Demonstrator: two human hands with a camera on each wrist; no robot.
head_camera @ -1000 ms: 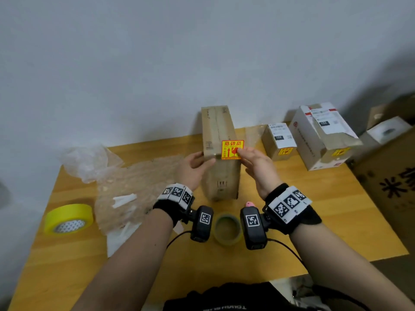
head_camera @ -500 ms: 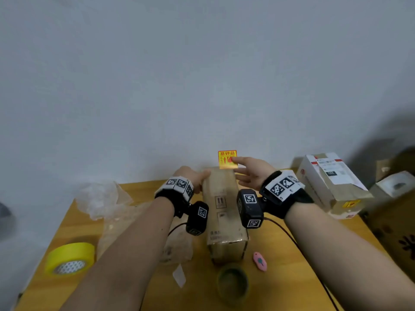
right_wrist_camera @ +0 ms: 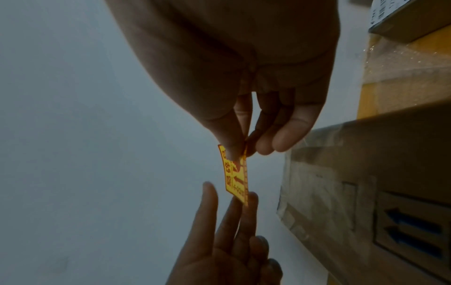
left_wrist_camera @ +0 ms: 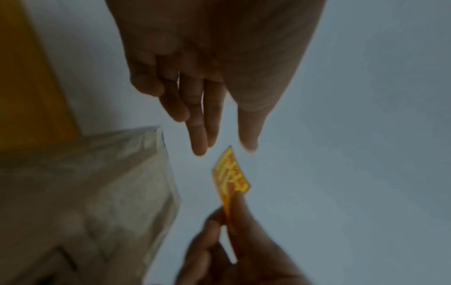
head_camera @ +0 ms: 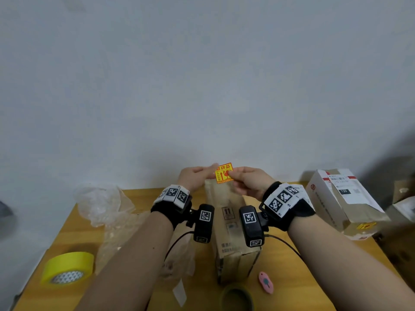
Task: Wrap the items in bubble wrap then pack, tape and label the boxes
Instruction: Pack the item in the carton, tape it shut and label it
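A yellow and red fragile sticker (head_camera: 224, 173) is held up in the air above the far end of a long cardboard box (head_camera: 233, 234) that lies on the table. My right hand (head_camera: 233, 174) pinches the sticker's right edge between thumb and forefinger, as the right wrist view shows: right hand (right_wrist_camera: 244, 150), sticker (right_wrist_camera: 235, 177). My left hand (head_camera: 212, 169) reaches in from the left with straight fingers. In the left wrist view its fingertips (left_wrist_camera: 200, 150) are at the edge of the sticker (left_wrist_camera: 231, 173) without closing on it.
On the wooden table (head_camera: 314, 261) a yellow tape roll (head_camera: 67, 268) sits front left, with crumpled bubble wrap (head_camera: 107, 205) behind it. A dark tape roll (head_camera: 237, 297) and a pink cutter (head_camera: 266, 282) lie by the box's near end. Taped parcels (head_camera: 343, 203) stand right.
The sticker has gone from the box face up into the air in my right hand. My left hand has left the box and come up to the sticker. The view has tilted upward.
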